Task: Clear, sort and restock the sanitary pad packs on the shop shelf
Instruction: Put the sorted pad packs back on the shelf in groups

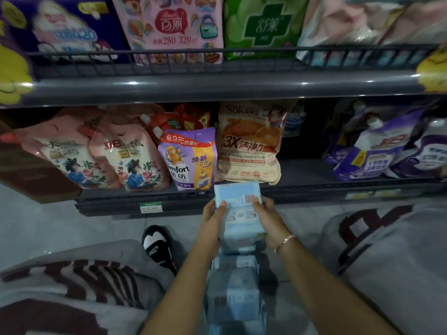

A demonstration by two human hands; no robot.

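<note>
Below dark shelves, both hands (238, 217) grip blue pad pack (238, 193).

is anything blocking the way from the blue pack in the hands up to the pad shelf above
Yes. The left hand and right hand hold the blue pack low, in front of the detergent shelf. The upper shelf's front lip and wire rail lie between, with packs filling the shelf behind the rail.

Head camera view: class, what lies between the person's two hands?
In the head view, a light blue pad pack lies between the left hand and right hand, top of a row of similar packs.
</note>
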